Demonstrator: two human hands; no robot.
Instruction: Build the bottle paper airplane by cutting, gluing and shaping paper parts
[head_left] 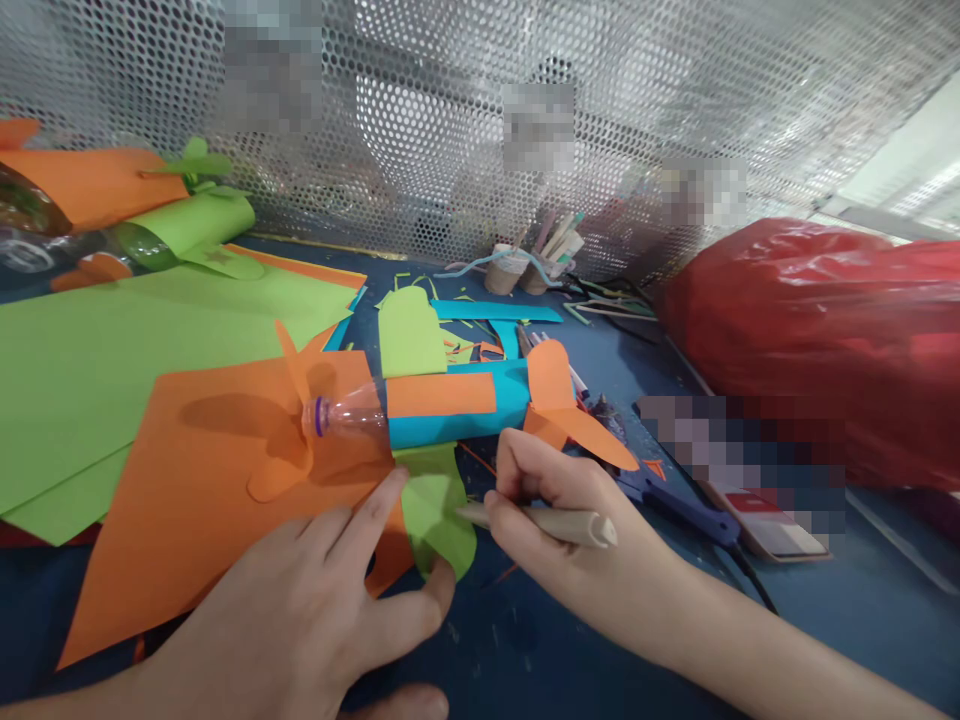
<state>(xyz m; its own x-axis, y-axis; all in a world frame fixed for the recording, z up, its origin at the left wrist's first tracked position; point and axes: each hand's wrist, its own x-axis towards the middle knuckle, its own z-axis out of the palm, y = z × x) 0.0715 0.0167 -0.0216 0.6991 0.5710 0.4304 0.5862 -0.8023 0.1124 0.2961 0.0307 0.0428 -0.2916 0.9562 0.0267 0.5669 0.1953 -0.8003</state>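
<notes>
A plastic-bottle airplane (457, 405) lies on its side, wrapped in blue paper with an orange strip. It has an orange paper propeller (296, 385) at the cap end and orange tail fins (551, 380). My left hand (315, 590) grips the near green paper wing (433, 490), index finger on its top near the bottle and thumb at its rounded outer edge. Between the fingers of my right hand (555, 500) is a pale marker (566, 522), its tip touching the wing or just above it. The far green wing (411, 332) sticks out behind the bottle.
Orange sheet (225, 440) and green sheets (97, 370) lie left, with other paper-covered bottles (127, 185) behind. Blue scraps (495, 312) and marker cups (504, 270) stand beyond. Right are a glue gun (682, 510), a phone (780, 520) and a red bag (817, 340). Perforated metal (450, 130) borders the table.
</notes>
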